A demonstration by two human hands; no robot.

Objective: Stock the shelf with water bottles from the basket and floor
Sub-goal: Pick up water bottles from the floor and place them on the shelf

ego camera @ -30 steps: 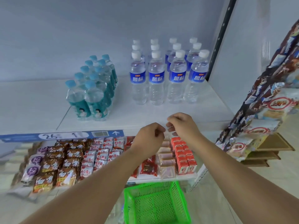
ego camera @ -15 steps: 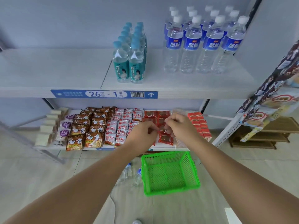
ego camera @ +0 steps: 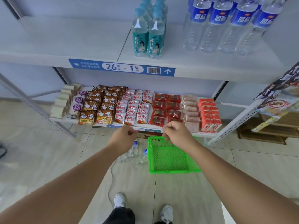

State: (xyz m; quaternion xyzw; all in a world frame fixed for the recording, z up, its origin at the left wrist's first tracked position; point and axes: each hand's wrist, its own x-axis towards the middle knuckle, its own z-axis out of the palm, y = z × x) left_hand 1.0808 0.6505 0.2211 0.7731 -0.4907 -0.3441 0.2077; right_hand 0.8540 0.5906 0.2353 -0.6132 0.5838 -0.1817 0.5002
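Bright even indoor light, soft shadows, wide-angle edge bending, slight softness

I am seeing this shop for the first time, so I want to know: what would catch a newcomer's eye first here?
The bright green basket on the floor stands out first, with a few clear water bottles lying just left of it. Blue-labelled bottles stand in rows on the upper shelf at right, and the left hand and right hand hover with curled fingers before the snack packets.
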